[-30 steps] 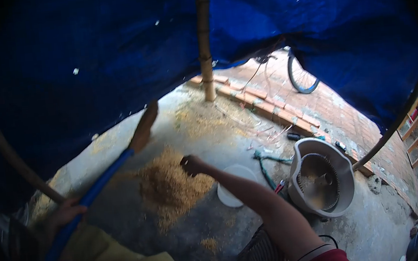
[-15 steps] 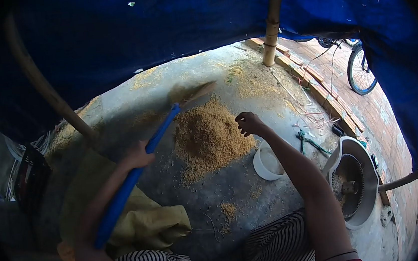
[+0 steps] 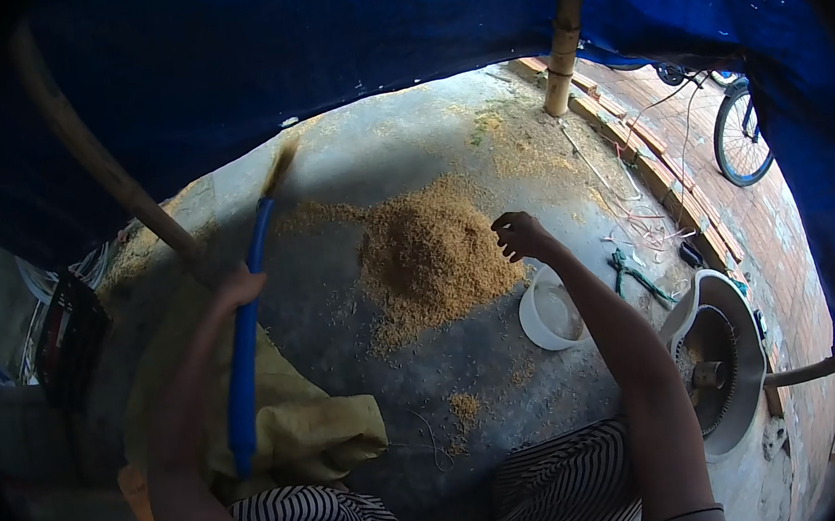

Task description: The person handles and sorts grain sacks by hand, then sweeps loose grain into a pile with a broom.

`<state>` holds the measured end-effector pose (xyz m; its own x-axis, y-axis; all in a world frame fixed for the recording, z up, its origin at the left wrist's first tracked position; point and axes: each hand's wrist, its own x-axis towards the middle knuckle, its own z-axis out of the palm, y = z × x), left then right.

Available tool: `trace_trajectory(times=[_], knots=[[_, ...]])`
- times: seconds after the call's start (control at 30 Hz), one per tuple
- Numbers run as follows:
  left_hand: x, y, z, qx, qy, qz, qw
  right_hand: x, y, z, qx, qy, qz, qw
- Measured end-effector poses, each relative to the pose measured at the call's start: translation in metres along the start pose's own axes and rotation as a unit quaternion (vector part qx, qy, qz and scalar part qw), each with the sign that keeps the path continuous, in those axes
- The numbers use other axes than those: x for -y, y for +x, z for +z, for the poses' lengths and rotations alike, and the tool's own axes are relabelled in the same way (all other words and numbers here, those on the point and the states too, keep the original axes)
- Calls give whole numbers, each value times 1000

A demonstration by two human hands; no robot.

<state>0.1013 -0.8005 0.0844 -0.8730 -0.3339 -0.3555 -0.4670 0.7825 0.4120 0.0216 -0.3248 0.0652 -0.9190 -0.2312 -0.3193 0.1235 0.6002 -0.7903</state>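
My left hand (image 3: 241,286) is wrapped round the blue handle (image 3: 244,378) of a hand broom. Its bristle head (image 3: 281,166) points away to the upper left, blurred, over the concrete floor. My right hand (image 3: 524,236) hovers at the right edge of a heap of husky golden grain (image 3: 432,249). Its fingers are loosely bent and apart, and nothing shows in them. Just below that hand stands a white plastic tub (image 3: 534,327). A thin trail of grain runs leftward from the heap.
An olive cloth sack (image 3: 323,425) lies by my left knee. At the right sits a pale round drum-like housing (image 3: 745,370). Bamboo poles (image 3: 563,76) and a blue tarp (image 3: 395,22) frame the space. Green cord (image 3: 635,275) and a bicycle wheel (image 3: 742,134) are on the right.
My left hand has swung the broom left, its head moving away from the heap towards the tarp's edge. A grain trail shows left of the heap. My right hand keeps its place beside the heap.
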Motion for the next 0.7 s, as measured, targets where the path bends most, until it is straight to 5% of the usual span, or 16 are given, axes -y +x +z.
trace_trajectory(times=[0.07, 0.23, 0.33, 0.5, 0.7], knots=[[1, -24, 30, -39, -2, 57, 998, -3, 5, 1, 15, 49, 17, 999], [-43, -137, 28, 78, 19, 84, 993, 11, 21, 22, 34, 68, -13, 997], [-35, -159, 28, 99, -86, 138, 982, 24, 25, 41, 40, -12, -41, 998], [-22, -155, 2, 45, -242, 12, 969, 34, 34, 61, 63, -11, -41, 997], [1, -129, 13, 48, -247, -111, 962, 41, 30, 65, 79, -19, -52, 995]])
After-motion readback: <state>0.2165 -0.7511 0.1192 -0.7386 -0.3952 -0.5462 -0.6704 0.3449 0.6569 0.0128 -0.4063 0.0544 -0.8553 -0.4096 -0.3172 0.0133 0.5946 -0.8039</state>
